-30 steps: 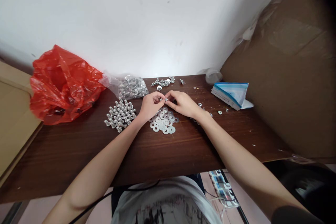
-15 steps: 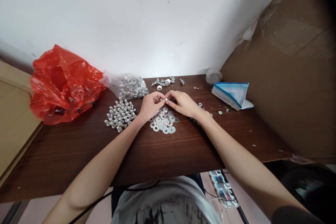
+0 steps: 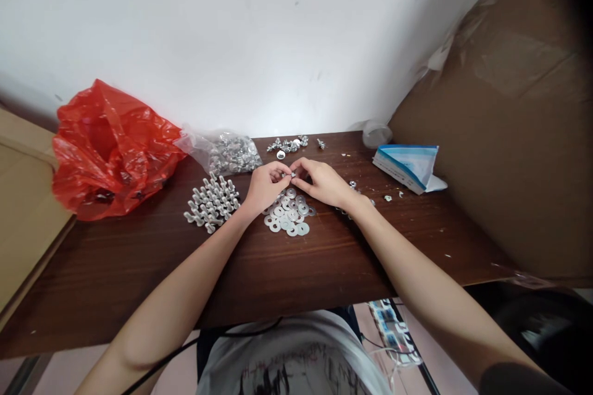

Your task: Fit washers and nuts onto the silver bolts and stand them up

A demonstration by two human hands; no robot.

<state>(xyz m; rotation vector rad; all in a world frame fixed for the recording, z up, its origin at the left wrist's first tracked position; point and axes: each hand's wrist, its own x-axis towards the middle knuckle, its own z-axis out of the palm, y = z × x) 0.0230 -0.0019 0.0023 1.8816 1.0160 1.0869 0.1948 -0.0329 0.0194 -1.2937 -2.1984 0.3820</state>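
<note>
My left hand [image 3: 266, 186] and my right hand [image 3: 322, 182] meet fingertip to fingertip above a pile of flat washers [image 3: 287, 213]. Between their pinched fingers is a small shiny metal fastener [image 3: 293, 175], mostly covered, so I cannot tell whether it is one part or two. Left of my left hand, grey bolts [image 3: 213, 200] stand on their heads in a close group. Several nuts [image 3: 353, 184] lie by my right wrist, partly hidden behind it. Beyond my fingertips, bolts fitted with washers [image 3: 290, 145] form a loose heap.
A clear bag of metal hardware [image 3: 234, 153] and a red plastic bag [image 3: 115, 148] occupy the table's left. On the right are a blue-and-white packet [image 3: 407, 166], a clear cup [image 3: 376, 134] and a big cardboard box [image 3: 519, 136]. A white wall [image 3: 278, 43] rises behind.
Both hands stay in nearly the same place. The fingertips have shifted slightly around the small fastener, which shows less brightly now.
</note>
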